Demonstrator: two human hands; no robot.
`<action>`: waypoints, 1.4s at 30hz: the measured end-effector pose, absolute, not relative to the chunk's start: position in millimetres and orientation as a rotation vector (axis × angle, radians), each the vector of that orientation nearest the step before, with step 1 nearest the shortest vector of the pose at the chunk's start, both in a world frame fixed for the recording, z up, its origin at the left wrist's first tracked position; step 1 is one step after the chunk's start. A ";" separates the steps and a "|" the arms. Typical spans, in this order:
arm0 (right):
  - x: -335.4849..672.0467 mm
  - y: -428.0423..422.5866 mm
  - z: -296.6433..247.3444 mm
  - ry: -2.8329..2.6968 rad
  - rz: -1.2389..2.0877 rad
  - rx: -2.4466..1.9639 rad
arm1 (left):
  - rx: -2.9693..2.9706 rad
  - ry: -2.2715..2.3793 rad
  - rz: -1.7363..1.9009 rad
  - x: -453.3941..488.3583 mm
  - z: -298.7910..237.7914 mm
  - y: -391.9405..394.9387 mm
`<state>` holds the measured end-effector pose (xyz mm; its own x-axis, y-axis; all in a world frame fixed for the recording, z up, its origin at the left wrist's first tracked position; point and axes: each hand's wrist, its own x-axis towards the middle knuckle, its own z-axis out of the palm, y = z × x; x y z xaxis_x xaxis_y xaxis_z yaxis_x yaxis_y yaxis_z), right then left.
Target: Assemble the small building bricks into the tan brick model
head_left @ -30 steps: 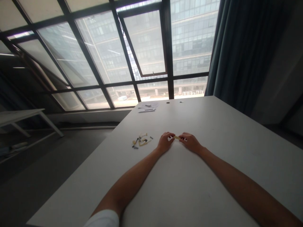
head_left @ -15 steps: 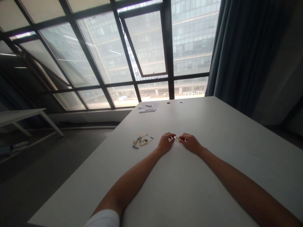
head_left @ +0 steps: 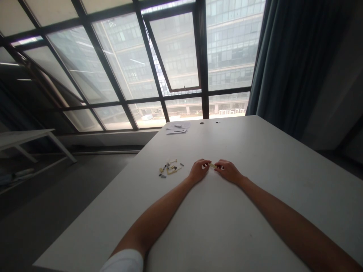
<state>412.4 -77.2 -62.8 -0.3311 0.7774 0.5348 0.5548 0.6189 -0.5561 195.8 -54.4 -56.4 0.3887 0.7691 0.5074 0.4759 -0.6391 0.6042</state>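
A small pale-yellow building-block piece (head_left: 213,165) is held just above the white table (head_left: 210,226). My left hand (head_left: 199,169) pinches its left end between thumb and fingertips. From the other side, my right hand (head_left: 227,170) grips the right end with closed fingertips. The fingers cover both ends, so the full shape is hidden. Left of my left hand lies a loose group of small building-block pieces (head_left: 171,172), some yellow, some grey or dark.
Papers (head_left: 177,131) with a dark pen-like item lie at the far left of the table. Beside them at the far edge sit a dark round object (head_left: 201,123) and a tiny item (head_left: 217,122). Windows stand behind; a dark curtain (head_left: 279,71) hangs at right.
Both hands stay almost in place. The pale-yellow piece between them has turned slightly, and the fingertips have shifted a little on it.
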 end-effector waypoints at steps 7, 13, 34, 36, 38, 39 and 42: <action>412.2 -74.5 -65.3 -2.025 0.363 -1.028 | 2.266 1.080 1.152 195.6 -55.9 -56.0; 412.3 -71.7 -68.2 -2.008 0.312 -1.040 | 2.196 1.177 1.190 197.2 -54.0 -58.1; 411.8 -76.4 -59.1 -1.953 0.239 -1.075 | 2.150 0.961 1.069 198.4 -52.6 -59.5; 412.1 -76.2 -59.6 -1.961 0.251 -1.063 | 2.137 0.969 1.082 198.3 -53.6 -58.4; 412.3 -75.5 -60.5 -1.973 0.266 -1.045 | 2.116 0.985 1.093 198.6 -54.0 -57.6; 412.4 -75.1 -61.1 -1.978 0.273 -1.036 | 2.104 0.995 1.094 198.8 -53.9 -57.4; 412.2 -73.9 -63.2 -1.991 0.268 -1.030 | 2.075 1.007 1.095 199.0 -53.6 -56.9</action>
<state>412.2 -73.9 -63.2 -0.2942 0.7494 0.5931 0.5661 0.6367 -0.5237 199.0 -56.9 -53.6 0.3783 0.8250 0.4198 0.3490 -0.5472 0.7608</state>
